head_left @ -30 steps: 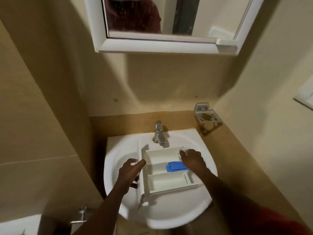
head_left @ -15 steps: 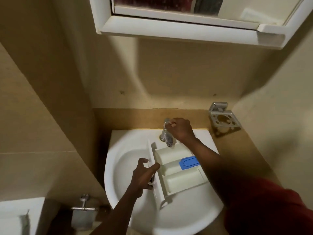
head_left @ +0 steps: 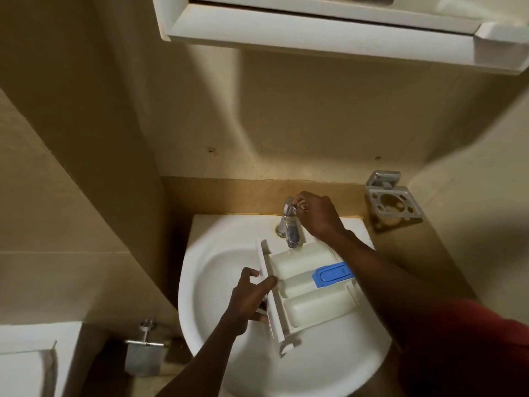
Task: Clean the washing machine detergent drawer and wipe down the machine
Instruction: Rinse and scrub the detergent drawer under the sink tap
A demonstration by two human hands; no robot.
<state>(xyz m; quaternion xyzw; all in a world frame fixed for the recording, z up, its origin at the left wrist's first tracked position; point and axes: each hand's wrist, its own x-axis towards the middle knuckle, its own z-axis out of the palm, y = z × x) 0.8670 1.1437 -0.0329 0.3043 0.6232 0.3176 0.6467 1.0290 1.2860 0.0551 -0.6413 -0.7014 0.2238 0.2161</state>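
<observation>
The person stands at a white sink (head_left: 206, 253) in a small bathroom. The white detergent drawer (head_left: 315, 308) lies inside the basin, its open side up, with one end directly under the spout of the metal tap (head_left: 290, 224). A blue insert (head_left: 333, 273) sits in its middle compartment. The left hand (head_left: 249, 299) grips the front panel of the drawer, thumb on the upper edge and the other fingers curled on the outer side. The right hand (head_left: 317, 214) reaches over the drawer and pinches the top of the tap with bent fingers. I cannot tell if water runs. A metal holder (head_left: 393, 200) is fixed on the wall right of the sink.
</observation>
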